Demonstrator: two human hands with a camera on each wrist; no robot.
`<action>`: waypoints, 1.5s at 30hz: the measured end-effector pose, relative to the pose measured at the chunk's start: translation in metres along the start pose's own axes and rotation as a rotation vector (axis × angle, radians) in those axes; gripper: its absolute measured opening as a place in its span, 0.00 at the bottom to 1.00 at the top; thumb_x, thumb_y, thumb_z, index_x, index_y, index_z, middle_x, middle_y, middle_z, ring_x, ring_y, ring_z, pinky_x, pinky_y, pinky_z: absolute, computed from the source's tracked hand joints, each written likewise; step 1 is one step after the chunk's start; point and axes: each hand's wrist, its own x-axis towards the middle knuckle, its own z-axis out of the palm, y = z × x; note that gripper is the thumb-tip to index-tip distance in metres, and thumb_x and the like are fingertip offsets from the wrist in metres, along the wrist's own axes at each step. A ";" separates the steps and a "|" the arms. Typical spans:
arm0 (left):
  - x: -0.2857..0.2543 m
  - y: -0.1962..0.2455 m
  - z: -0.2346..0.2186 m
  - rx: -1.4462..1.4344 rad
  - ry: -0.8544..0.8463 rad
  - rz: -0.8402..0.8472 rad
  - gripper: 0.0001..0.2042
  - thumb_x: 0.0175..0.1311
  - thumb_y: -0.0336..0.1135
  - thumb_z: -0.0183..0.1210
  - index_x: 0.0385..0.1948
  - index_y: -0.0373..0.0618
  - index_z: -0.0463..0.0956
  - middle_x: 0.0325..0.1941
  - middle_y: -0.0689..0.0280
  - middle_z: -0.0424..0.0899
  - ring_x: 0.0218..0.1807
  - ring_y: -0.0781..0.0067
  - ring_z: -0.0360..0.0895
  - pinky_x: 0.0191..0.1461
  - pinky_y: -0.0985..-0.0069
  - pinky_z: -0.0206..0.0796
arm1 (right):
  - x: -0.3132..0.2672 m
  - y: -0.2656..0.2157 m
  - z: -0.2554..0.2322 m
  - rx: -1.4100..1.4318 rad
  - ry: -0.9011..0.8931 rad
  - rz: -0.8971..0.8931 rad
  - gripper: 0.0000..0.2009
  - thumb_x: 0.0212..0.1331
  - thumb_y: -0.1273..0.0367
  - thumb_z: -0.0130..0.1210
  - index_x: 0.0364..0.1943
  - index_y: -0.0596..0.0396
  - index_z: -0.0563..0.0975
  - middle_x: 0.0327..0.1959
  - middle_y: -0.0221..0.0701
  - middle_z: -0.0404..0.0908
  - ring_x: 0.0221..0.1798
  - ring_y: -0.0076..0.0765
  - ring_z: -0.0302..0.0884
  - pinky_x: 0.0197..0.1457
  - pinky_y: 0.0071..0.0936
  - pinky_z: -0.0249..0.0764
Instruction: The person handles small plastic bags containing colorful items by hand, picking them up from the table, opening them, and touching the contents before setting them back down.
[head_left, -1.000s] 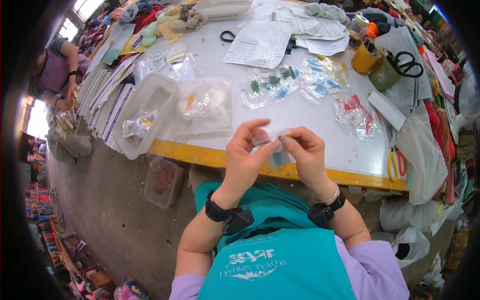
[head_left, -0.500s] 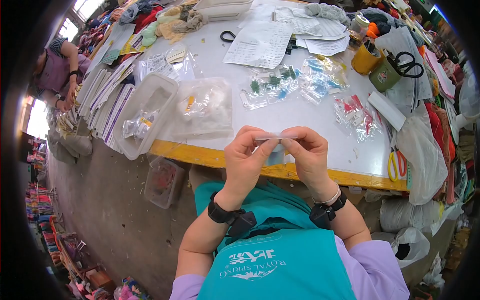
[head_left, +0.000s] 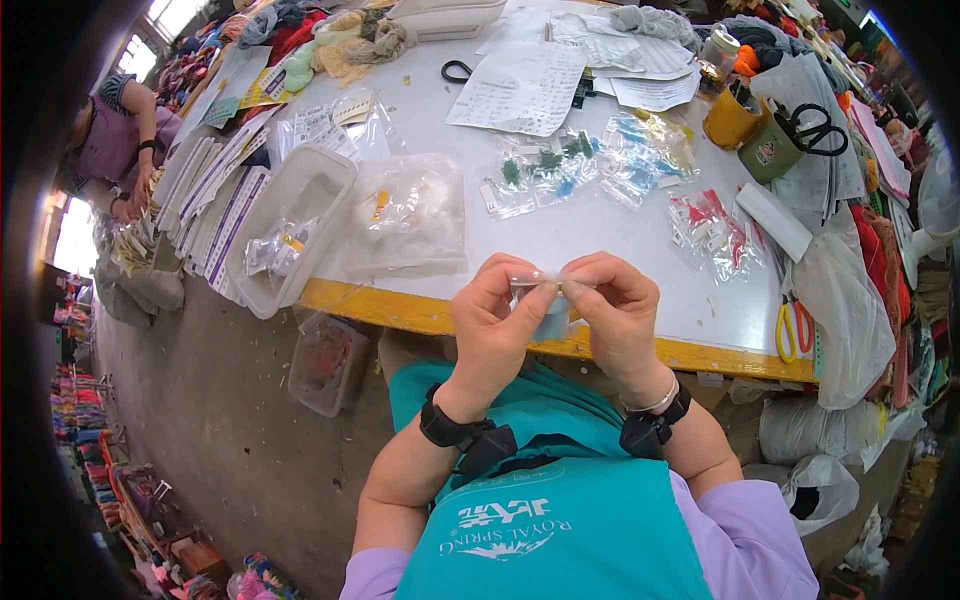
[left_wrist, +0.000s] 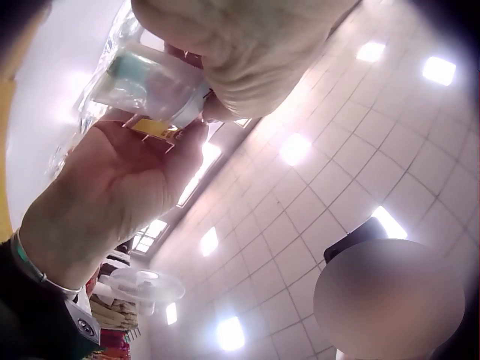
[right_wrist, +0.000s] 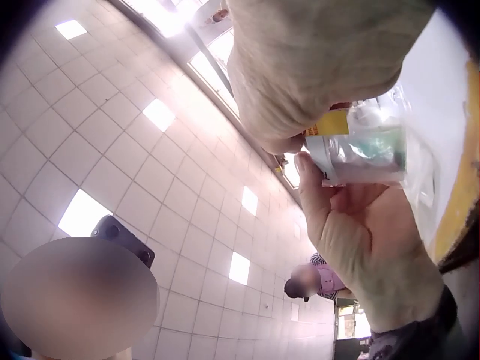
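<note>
Just over the table's front edge, my left hand (head_left: 490, 318) and right hand (head_left: 622, 315) meet around a small clear plastic bag (head_left: 550, 325). Thumb and fingers of both hands pinch its upper edge side by side. The bag hangs below the thumbs, and something blue-green shows through it. In the left wrist view the bag (left_wrist: 146, 82) has a pale part close to the thumbs, its blue-green part farther off. A yellow piece (right_wrist: 331, 124) shows beside it in the right wrist view, partly covered by my fingers.
Small bags with green (head_left: 545, 165), blue (head_left: 640, 150) and red (head_left: 715, 230) contents lie across the table. Left stands a plastic tub (head_left: 335, 195) beside a larger clear bag (head_left: 410, 235). Scissors (head_left: 795, 325) hang at the right edge. Another person (head_left: 125, 140) works at far left.
My left fingers were spread and the bag was tilted a second ago. Both hands have since come level, pinching its upper edge, which looked straighter half a second ago than now.
</note>
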 end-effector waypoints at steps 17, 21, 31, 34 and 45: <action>0.004 -0.006 -0.008 -0.008 -0.041 0.059 0.05 0.64 0.24 0.62 0.39 0.37 0.79 0.42 0.69 0.77 0.43 0.83 0.76 0.48 0.83 0.71 | 0.003 -0.001 -0.001 0.022 -0.045 0.047 0.05 0.62 0.77 0.60 0.41 0.62 0.80 0.38 0.29 0.81 0.42 0.19 0.76 0.44 0.17 0.73; 0.004 -0.001 -0.010 -0.012 -0.048 0.021 0.05 0.63 0.24 0.62 0.39 0.37 0.81 0.45 0.68 0.74 0.45 0.81 0.76 0.49 0.82 0.70 | 0.003 -0.003 -0.001 0.014 -0.042 0.045 0.06 0.61 0.78 0.59 0.41 0.63 0.80 0.39 0.30 0.81 0.42 0.20 0.76 0.45 0.19 0.74; 0.005 0.005 -0.010 -0.020 -0.027 -0.019 0.05 0.63 0.25 0.62 0.39 0.37 0.81 0.44 0.69 0.76 0.44 0.81 0.74 0.50 0.82 0.68 | 0.005 -0.007 -0.003 -0.047 -0.080 0.042 0.06 0.61 0.79 0.59 0.41 0.63 0.80 0.40 0.31 0.82 0.44 0.22 0.78 0.48 0.20 0.75; 0.005 0.005 -0.009 -0.026 -0.011 -0.030 0.05 0.63 0.24 0.62 0.38 0.37 0.81 0.43 0.69 0.77 0.43 0.82 0.74 0.50 0.83 0.66 | 0.005 -0.008 0.000 -0.013 -0.044 0.070 0.06 0.61 0.80 0.59 0.42 0.64 0.79 0.40 0.31 0.82 0.43 0.22 0.78 0.47 0.19 0.76; 0.005 0.006 -0.007 -0.021 0.004 -0.061 0.06 0.63 0.24 0.62 0.40 0.37 0.80 0.44 0.68 0.77 0.44 0.82 0.74 0.50 0.83 0.66 | 0.005 -0.007 0.000 -0.081 -0.039 0.046 0.07 0.60 0.80 0.59 0.42 0.64 0.79 0.40 0.31 0.82 0.44 0.21 0.78 0.48 0.19 0.76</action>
